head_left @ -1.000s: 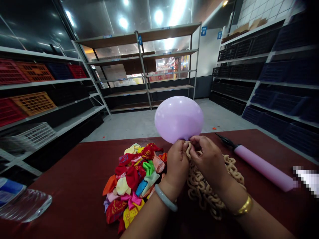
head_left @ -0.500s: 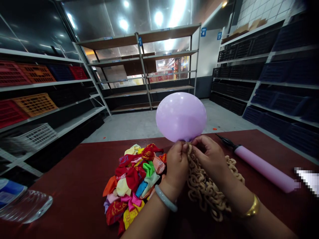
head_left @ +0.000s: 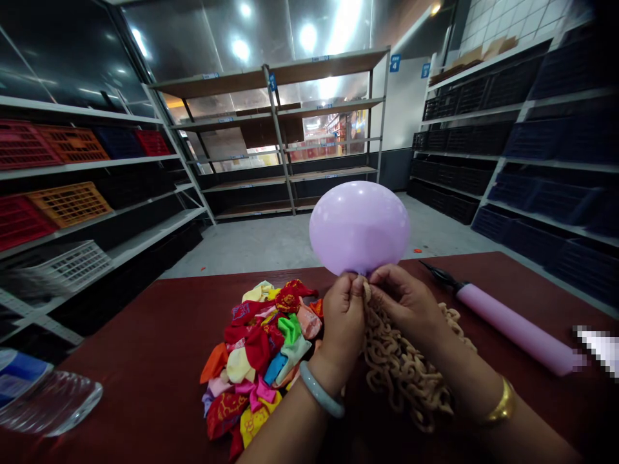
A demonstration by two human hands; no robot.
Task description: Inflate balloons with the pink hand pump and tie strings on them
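Observation:
A blown-up purple balloon stands above my two hands, its neck pointing down between them. My left hand is closed in a pinch at the neck, thumb against the fingers. From the other side my right hand pinches at the same spot, close to a tan string end. Under my right hand lies a heap of curly tan cord. To the left of my left hand is a pile of limp, multicoloured balloons. The knot or neck itself is mostly hidden by my fingers.
On the dark red table a pink balloon pump with a black nozzle lies at the right. A clear plastic bottle lies at the left edge. Metal shelves and crates stand around beyond the table.
The balloon has shifted slightly to the right. My right hand's fingers have moved a little at the neck, while my left hand keeps its pinch.

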